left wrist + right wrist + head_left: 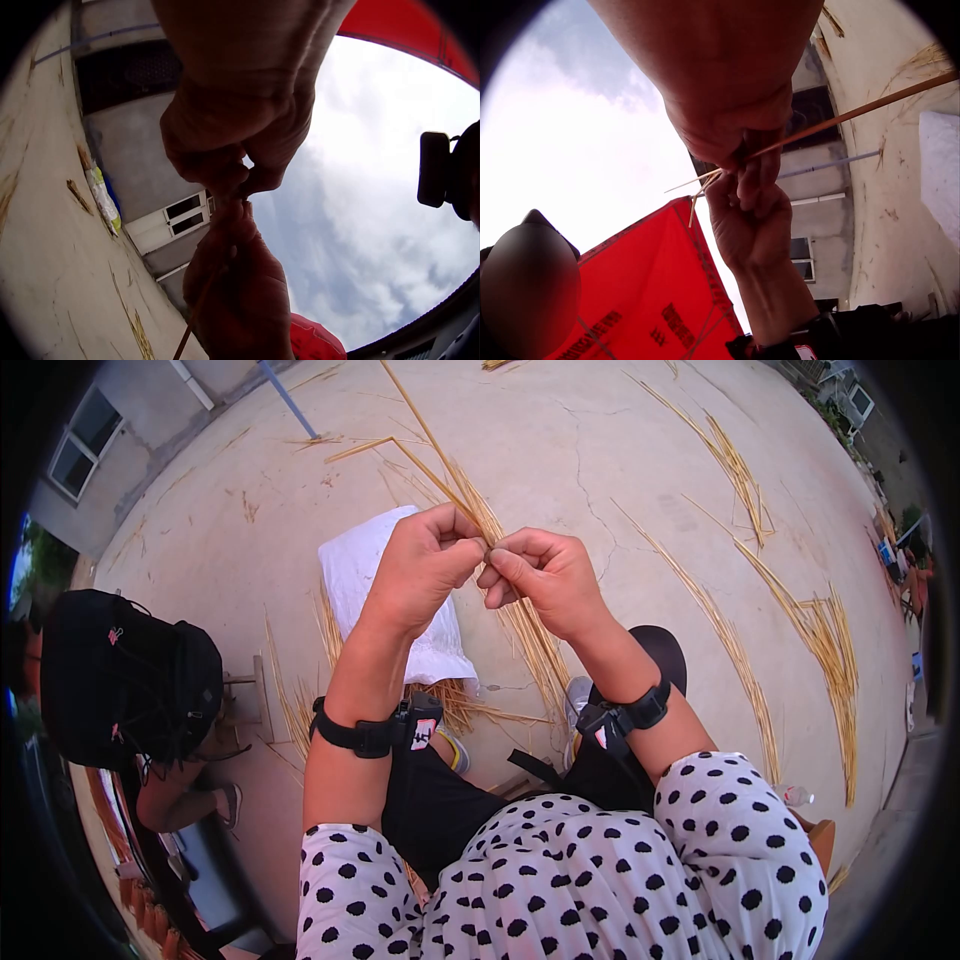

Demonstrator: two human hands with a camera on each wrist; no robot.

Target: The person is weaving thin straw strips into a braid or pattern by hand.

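My left hand [425, 565] and right hand [545, 575] meet fingertip to fingertip in the head view. Both pinch thin straw stalks [424, 430] where they join. One stalk runs straight up and away from the left hand; beside it another is sharply bent near its far end. In the right wrist view a long stalk [870, 109] slants out from the right hand [727, 120], and short ends stick out past the left hand [754, 232]. Curled fingers hide the pinched spot. Seen from the left wrist, the left hand [232, 127] is above the right hand [244, 292].
On the concrete below lie a white sack [360, 555] with cut stalks [450, 705] at its mouth, and a long straw bundle [530, 640]. More straw bundles [825, 650] lie to the right. A person with a black backpack [130, 680] sits at left.
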